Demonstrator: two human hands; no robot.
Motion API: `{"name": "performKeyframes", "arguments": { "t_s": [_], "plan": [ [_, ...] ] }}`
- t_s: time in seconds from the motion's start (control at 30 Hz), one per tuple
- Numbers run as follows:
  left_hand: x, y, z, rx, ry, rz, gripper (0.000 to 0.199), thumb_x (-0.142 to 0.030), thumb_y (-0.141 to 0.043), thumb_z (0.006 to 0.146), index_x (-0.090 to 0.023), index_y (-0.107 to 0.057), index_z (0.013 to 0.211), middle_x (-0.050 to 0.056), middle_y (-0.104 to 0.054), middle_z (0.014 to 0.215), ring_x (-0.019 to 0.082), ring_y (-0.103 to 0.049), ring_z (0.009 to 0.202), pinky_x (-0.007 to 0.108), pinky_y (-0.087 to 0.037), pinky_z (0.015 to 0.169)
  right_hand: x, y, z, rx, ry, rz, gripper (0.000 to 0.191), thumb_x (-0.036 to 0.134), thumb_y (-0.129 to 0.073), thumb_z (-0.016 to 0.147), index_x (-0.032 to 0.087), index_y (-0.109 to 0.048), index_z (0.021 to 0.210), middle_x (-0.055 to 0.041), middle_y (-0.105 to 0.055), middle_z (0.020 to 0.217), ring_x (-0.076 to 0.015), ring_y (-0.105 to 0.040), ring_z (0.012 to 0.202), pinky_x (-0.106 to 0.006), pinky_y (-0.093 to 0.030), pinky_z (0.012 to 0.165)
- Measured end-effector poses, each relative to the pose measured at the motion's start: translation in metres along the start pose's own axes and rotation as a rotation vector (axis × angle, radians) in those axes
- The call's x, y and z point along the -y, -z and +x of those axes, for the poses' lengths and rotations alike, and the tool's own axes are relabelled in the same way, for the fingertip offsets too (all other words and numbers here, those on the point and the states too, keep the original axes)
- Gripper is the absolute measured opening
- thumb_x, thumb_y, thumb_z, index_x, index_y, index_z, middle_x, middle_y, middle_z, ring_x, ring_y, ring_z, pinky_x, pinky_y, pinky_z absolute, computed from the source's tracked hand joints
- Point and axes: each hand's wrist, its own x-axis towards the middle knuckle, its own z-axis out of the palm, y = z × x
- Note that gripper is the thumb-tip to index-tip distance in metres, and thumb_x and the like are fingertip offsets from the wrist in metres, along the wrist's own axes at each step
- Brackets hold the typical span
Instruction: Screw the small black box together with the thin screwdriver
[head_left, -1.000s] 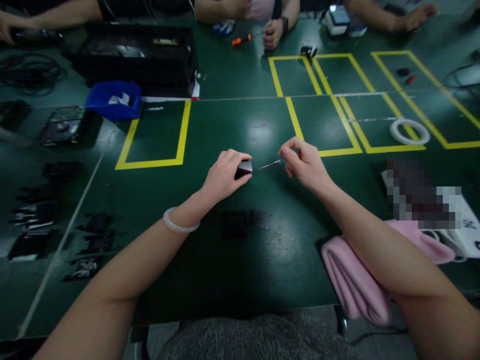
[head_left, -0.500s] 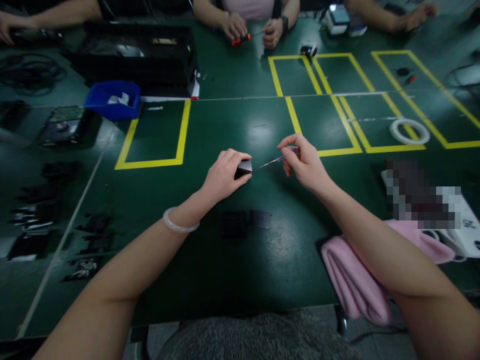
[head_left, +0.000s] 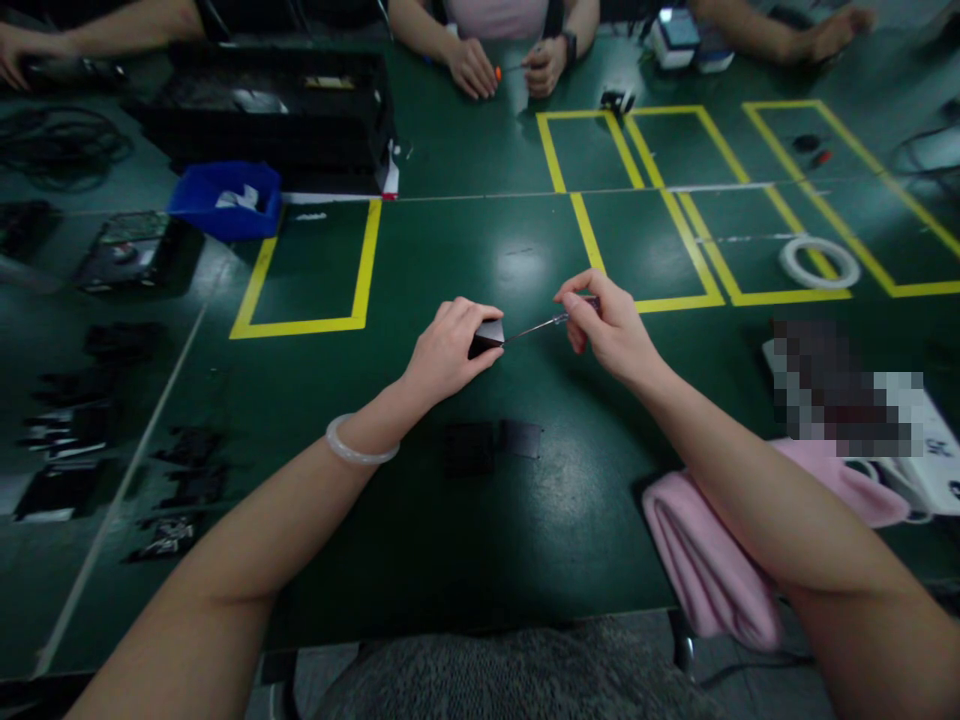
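On the green table, my left hand is closed around a small black box-like part, whose open side or grey face shows between thumb and fingers. My right hand grips a thin screwdriver by its handle. The metal shaft slants down to the left, and its tip meets the right edge of the black part. Nearer to me lie two flat dark plastic pieces, a squarish one and a thinner one beside it. What the left palm covers is hidden.
Black parts lie in rows at the left, below a blue bin and a large black crate. A tape roll and pink cloth are at the right. Across the table, a co-worker's hands hold an orange tool.
My hands, the black part and the screwdriver look unmoved. Across the table, the co-worker's hand has shifted over the orange tool, covering more of it.
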Motion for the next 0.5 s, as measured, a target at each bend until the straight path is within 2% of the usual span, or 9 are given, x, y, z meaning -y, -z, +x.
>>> {"name": "performKeyframes", "arguments": {
  "t_s": [0.1,0.27,0.4,0.5],
  "plan": [
    [-0.0001,0.0004,-0.0001,0.009,0.008,-0.005,0.036,-0.025,-0.069,0.095,-0.018,-0.058,0.129,0.011,-0.065,0.123,0.03,-0.059,0.117,0.044,-0.051,0.102,0.0007,0.0004,-0.0001,0.018,-0.014,-0.031,0.025,0.044,-0.061,0.1,0.024,-0.056,0.087,0.009,-0.043,0.044,-0.0112,-0.045,0.036,-0.027,-0.032,0.041],
    [0.0005,-0.0001,-0.0004,0.006,0.013,-0.007,0.036,-0.026,-0.069,0.095,-0.02,-0.058,0.128,0.01,-0.064,0.123,0.029,-0.059,0.117,0.044,-0.05,0.102,-0.001,0.0,-0.0003,0.009,0.012,0.03,0.015,0.038,-0.064,0.099,0.025,-0.057,0.1,0.0094,-0.049,0.049,-0.0114,-0.048,0.04,-0.026,-0.037,0.045],
    [0.0004,0.0001,-0.0004,0.006,0.009,-0.006,0.036,-0.026,-0.069,0.095,-0.018,-0.058,0.129,0.011,-0.064,0.123,0.029,-0.059,0.116,0.044,-0.05,0.101,-0.0012,0.0005,0.0003,0.013,-0.011,-0.019,0.019,0.039,-0.06,0.101,0.024,-0.057,0.09,0.0089,-0.044,0.045,-0.0111,-0.046,0.037,-0.026,-0.032,0.042],
    [0.0006,0.0,-0.0004,0.006,0.005,-0.003,0.036,-0.026,-0.069,0.096,-0.018,-0.058,0.129,0.011,-0.064,0.123,0.029,-0.059,0.116,0.044,-0.051,0.101,-0.0001,0.0002,0.0003,0.015,0.0,-0.02,0.012,0.033,-0.06,0.099,0.024,-0.057,0.092,0.0092,-0.045,0.045,-0.0113,-0.046,0.037,-0.026,-0.032,0.041]
  ]
}}
